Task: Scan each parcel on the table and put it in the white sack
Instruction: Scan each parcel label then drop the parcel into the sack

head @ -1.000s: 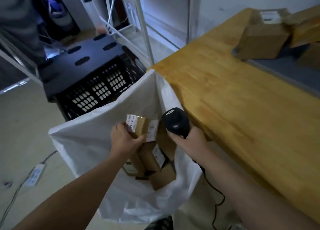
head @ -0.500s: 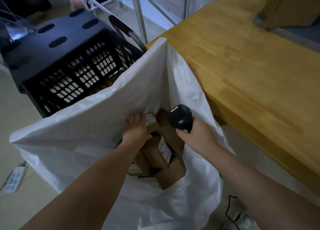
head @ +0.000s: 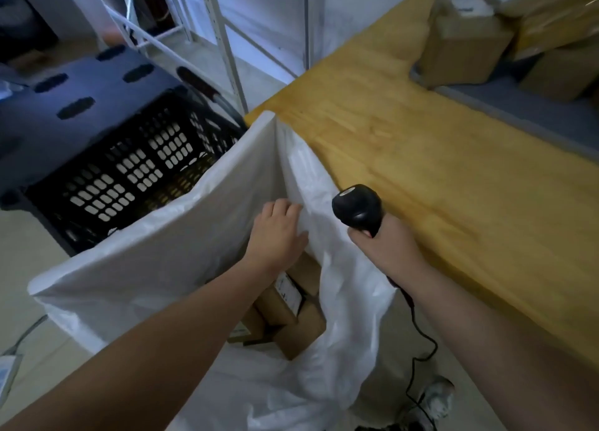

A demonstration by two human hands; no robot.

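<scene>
Head view, looking down over both bare forearms. Left hand (head: 275, 232) sits over the mouth of the white woven plastic sack (head: 155, 268), palm down, fingers (head: 285, 207) loosely spread and holding nothing; fingertips lie at or against the sack's inner fold, contact not certain. Right hand (head: 385, 245) is wrapped around the grip of the black handheld barcode scanner (head: 358, 208), scanner head up and tilted toward the sack, its black cable (head: 418, 333) trailing down to the floor.

The sack stands open just beside the near-left corner of the light wooden surface (head: 421, 158); its far rim touches or nearly touches that corner. Inside the sack, below the left wrist, lie several brown cardboard parcels (head: 291, 307), stacked loosely at angles; one shows a white printed label (head: 288, 289) facing up.

On the far right end of the surface, more brown cardboard boxes (head: 466, 48) sit on a grey mat (head: 534, 106), well apart from both hands. The nearest one carries a white label on top.

Left of the sack: a black perforated plastic crate (head: 129, 171), touching or just behind the sack wall. White metal shelving uprights (head: 227, 41) stand behind it. Frame slightly motion-blurred at the right edge.
</scene>
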